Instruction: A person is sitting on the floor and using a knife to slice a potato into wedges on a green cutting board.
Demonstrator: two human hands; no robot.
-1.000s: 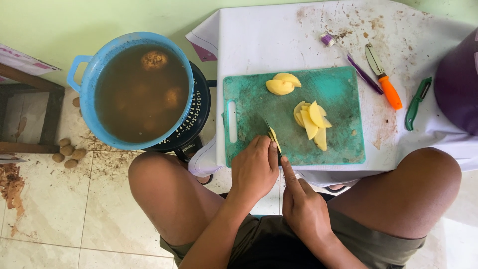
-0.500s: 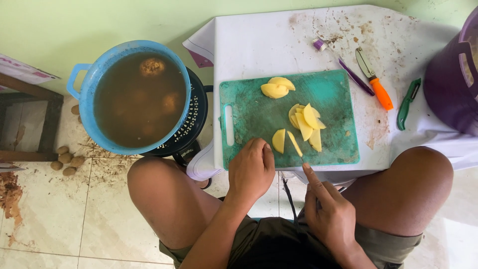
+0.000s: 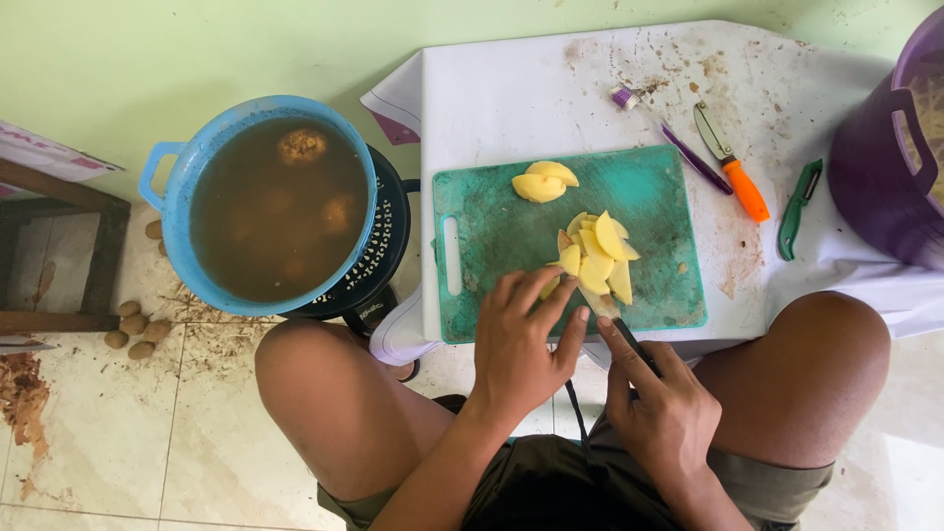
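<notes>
A flat printed sheet or package (image 3: 44, 152), white with a pink-and-purple edge, is seen at the far left edge, well apart from the left hand (image 3: 516, 344). Only a corner is shown. No screens or signs are seen.

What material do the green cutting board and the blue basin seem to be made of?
The cutting board looks like matte plastic: even teal colour, scuffed surface, moulded handle slot. The basin is probably glossy plastic too, judging by its uniform blue rim and moulded loop handle.
</notes>
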